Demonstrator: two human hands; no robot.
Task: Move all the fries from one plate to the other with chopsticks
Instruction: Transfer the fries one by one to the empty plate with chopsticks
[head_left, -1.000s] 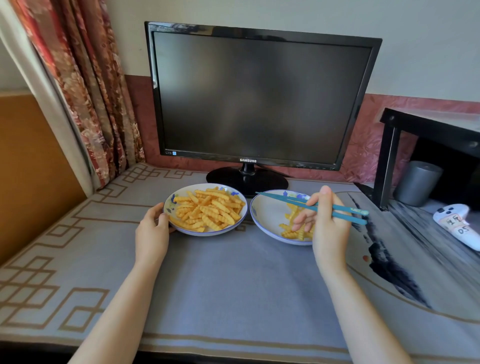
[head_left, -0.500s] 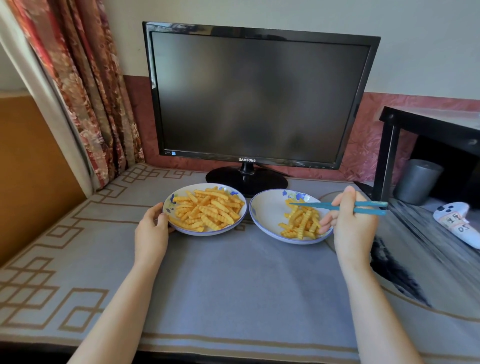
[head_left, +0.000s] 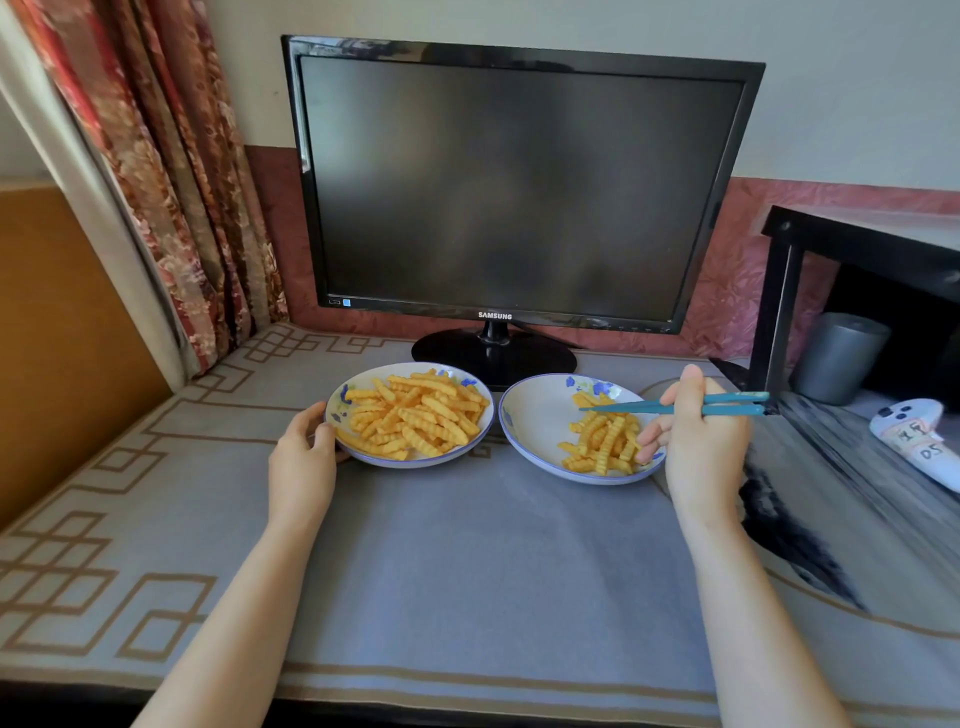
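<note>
right hand (head_left: 701, 447): fingers curled round the teal chopsticks (head_left: 675, 405) about mid-shaft, right of frame centre.
chopsticks: near level, tips pointing frame-left and pressed together above the right pile. I see no fry between them.
right plate (head_left: 535, 415): small heap of fries (head_left: 602, 441) on its right half, left half bare.
left plate (head_left: 415, 462): just beside the right one, rims nearly touching, loaded with the bigger heap (head_left: 415, 415).
left hand (head_left: 304, 462): fingers curled on the left plate's left rim, steadying it.
step, my read: sticks empty, so the next move is a pick. Left plate looks like the source, though I can't be sure.
how I'd do it: spread the tips, take one loose fry off the top edge of the heap, and pinch it across the middle so the ridges bite.
carry: keep it low over the rim gap and release only above bare plate.
risk: grabbing two at once, or a fry dropping onto the grey mat (head_left: 467, 571).
</note>
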